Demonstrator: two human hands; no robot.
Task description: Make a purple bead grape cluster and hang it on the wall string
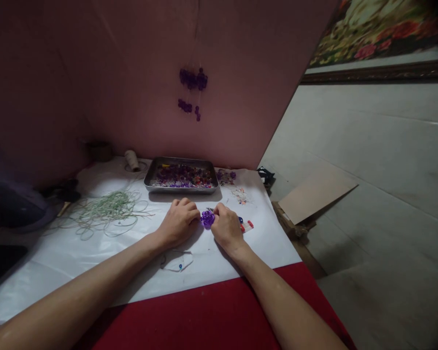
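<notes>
A cluster of purple beads (207,218) sits between my two hands on the white sheet (95,262). My left hand (178,221) is curled with its fingertips pressed against the cluster's left side. Fingers bent, my right hand (226,226) pinches the cluster from the right. A thin pointed tool shows just above my right fingers, too small to name. A metal tray (156,167) of mixed purple, red and clear beads stands just beyond my hands.
A tangle of pale green cord (105,209) lies left of the tray, a twine spool (132,159) behind it. Loose beads (226,176) and a red-and-white item (247,226) lie right. Purple bead strings (192,80) hang on the pink wall. The table's right edge drops to the floor.
</notes>
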